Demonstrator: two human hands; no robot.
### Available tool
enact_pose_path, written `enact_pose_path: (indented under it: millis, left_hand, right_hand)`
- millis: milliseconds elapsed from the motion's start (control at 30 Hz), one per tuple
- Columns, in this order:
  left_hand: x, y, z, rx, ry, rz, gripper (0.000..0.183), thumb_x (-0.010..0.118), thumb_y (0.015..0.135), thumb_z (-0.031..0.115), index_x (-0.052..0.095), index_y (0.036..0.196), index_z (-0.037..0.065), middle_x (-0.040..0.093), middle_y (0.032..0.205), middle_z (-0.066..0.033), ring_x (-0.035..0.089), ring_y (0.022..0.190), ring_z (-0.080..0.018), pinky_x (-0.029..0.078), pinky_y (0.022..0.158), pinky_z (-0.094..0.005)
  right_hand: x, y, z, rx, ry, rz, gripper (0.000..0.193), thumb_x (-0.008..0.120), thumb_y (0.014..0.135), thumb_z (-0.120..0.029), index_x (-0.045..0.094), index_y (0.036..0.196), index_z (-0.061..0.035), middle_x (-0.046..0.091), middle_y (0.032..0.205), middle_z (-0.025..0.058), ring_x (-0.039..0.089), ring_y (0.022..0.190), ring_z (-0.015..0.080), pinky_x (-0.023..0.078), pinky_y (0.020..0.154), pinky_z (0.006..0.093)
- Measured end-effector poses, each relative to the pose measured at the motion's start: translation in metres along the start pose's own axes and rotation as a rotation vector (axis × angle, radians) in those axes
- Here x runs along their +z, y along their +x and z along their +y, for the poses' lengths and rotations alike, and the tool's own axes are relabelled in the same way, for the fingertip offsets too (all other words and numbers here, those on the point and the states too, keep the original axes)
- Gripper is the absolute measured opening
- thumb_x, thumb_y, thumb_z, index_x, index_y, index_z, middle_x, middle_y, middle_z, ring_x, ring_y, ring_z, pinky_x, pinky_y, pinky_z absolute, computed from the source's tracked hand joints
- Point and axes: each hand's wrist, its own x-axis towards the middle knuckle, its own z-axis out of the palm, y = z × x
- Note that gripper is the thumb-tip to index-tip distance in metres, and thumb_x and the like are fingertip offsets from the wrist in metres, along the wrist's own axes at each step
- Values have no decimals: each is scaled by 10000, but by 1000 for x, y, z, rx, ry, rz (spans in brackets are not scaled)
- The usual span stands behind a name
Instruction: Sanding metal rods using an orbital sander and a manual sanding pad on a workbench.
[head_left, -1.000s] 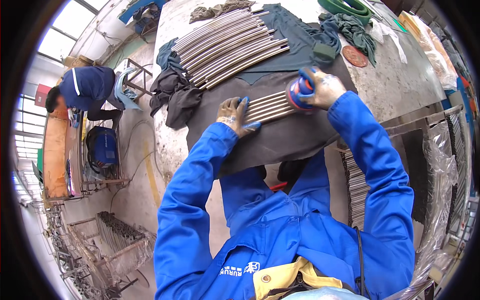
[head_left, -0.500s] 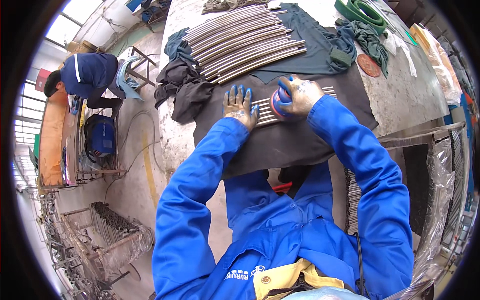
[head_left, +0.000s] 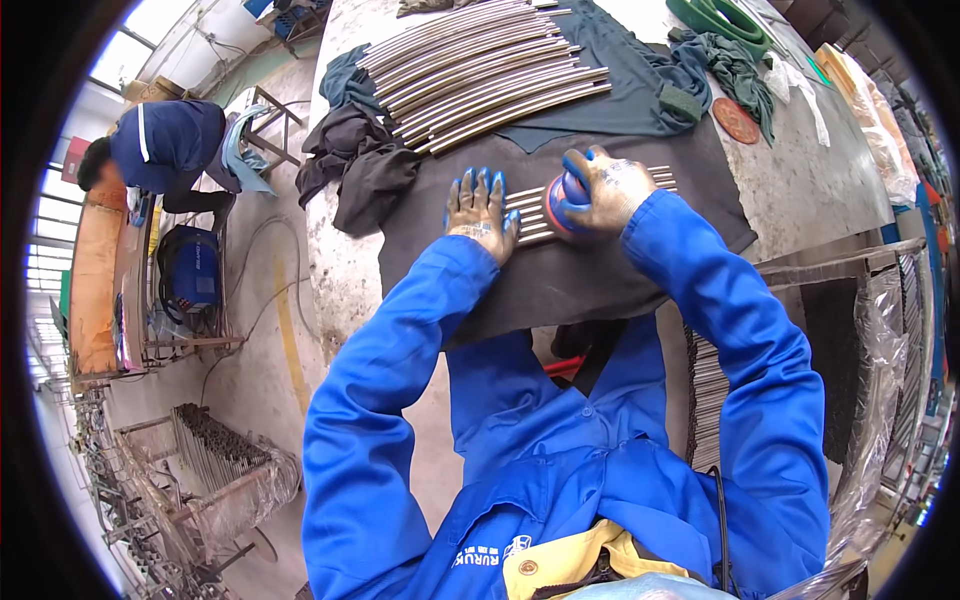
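A few slim metal rods lie side by side on a dark cloth at the table's near side. My left hand, in a blue-fingered work glove, rests flat across their left ends with its fingers stretched out. Gloved likewise, my right hand is wrapped round a round red-and-blue pad and presses it on the rods' middle. The rods' right ends show beyond that hand. What the pad's underside is made of stays hidden.
Beyond my hands, many metal rods lie on a dark green cloth. Crumpled dark cloth sits left, a reddish disc right, and a green belt coil far right. Another person bends over a bench at left.
My right hand and the pad have shifted slightly to the right along the rods. My left hand stays on the rods' left ends. The view has shifted a little.
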Motion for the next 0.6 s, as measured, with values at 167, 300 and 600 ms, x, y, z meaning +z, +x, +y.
enact_pose_path:
  millis: [167, 300, 600]
  left_hand:
    - [-1, -3, -1, 18, 10, -13, 720, 434, 940, 417, 290, 1518, 11, 276, 1567, -267, 190, 1469, -464, 100, 1192, -559]
    - [-5, 0, -3, 22, 61, -18, 696, 397, 971, 409, 256, 1530, 20, 272, 1567, -272, 184, 1469, -468, 100, 1186, -556]
    - [-5, 14, -2, -5, 44, -22, 700, 444, 931, 397, 335, 1503, 9, 272, 1568, -269, 168, 1478, -458, 79, 1191, -568]
  right_hand:
    - [-18, -8, 14, 76, -73, -88, 656, 691, 781, -419, 486, 1337, -136, 602, 1153, 226, 678, 962, 395, 563, 822, 468]
    - [-21, -5, 18, 144, -48, -64, 643, 689, 785, -416, 491, 1325, -128, 604, 1153, 224, 682, 959, 388, 566, 816, 467]
    - [-14, 25, -9, 59, -77, -58, 665, 702, 774, -453, 480, 1325, -156, 604, 1135, 192, 670, 935, 389, 550, 821, 467]
